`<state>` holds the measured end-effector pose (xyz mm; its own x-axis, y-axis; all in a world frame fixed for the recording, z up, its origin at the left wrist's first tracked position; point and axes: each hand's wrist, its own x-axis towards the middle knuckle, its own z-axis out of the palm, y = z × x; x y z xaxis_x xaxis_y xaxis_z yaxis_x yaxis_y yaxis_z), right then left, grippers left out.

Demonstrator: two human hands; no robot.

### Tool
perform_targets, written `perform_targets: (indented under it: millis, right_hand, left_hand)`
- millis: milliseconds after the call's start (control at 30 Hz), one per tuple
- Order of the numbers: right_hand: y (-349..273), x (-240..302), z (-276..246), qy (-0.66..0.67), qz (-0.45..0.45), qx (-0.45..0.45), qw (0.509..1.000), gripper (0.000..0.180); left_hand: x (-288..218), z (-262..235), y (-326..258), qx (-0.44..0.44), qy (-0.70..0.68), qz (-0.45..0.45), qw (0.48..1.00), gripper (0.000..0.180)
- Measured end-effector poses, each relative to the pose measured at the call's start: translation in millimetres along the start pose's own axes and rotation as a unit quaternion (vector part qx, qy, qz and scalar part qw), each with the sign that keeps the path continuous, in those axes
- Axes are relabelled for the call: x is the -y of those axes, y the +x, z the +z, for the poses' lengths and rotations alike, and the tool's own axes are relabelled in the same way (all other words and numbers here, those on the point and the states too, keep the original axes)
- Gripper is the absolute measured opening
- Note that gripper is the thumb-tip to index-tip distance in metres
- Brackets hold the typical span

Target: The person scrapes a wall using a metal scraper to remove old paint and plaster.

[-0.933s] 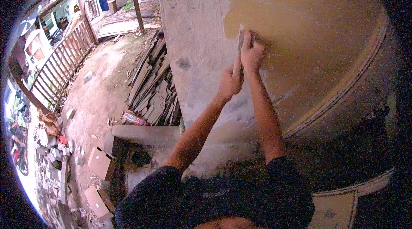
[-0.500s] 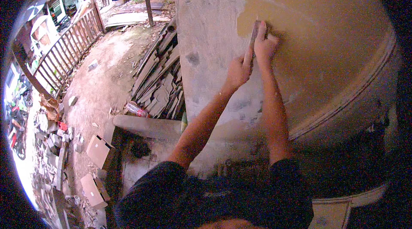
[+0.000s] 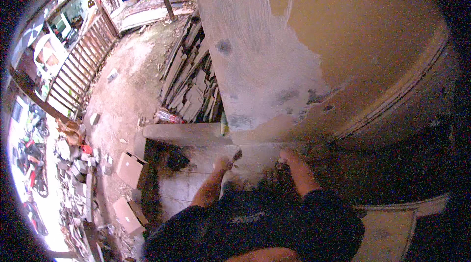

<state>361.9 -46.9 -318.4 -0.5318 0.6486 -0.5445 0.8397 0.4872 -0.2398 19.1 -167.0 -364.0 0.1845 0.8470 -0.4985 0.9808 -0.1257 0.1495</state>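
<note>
Both my hands are lowered in front of my torso, apart from each other and below the wall. My left hand (image 3: 224, 163) is closed round a dark, flat-ended scraper (image 3: 238, 155), of which only a small part shows. My right hand (image 3: 289, 156) has its fingers curled in, and whatever lies in them is too dim to make out. Ahead stands a wall (image 3: 265, 60) with a large pale, bare-looking patch. Ochre paint (image 3: 353, 31) covers its right side, ending in a ragged edge. Dark smudges mark the pale patch low down.
Stacked broken boards or tiles (image 3: 189, 82) lean left of the wall, behind a low ledge (image 3: 189, 130). Cardboard boxes (image 3: 130, 169) and rubble (image 3: 73, 164) lie on the left. Beyond the dirt path (image 3: 122, 85) runs a wooden railing (image 3: 81, 75). A raised moulding (image 3: 397, 95) curves along the right.
Both hands have come down from the wall and moved apart; they were together on the scraper against the paint edge. The view has shifted, showing more of the pale patch.
</note>
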Motion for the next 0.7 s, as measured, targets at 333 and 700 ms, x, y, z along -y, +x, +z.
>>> perform_targets:
  millis: [333, 700]
  right_hand:
    - [-61.1, 8.5, 169.9, 0.207, 0.293, -0.205, 0.911, 0.048]
    - [-267.0, 177.9, 234.3, 0.468, 0.539, -0.213, 0.667, 0.046]
  left_hand:
    - [71.4, 80.0, -13.9, 0.150, -0.299, -0.144, 0.931, 0.044]
    - [-6.6, 46.3, -0.1, -0.001, 0.023, 0.289, 0.957, 0.045]
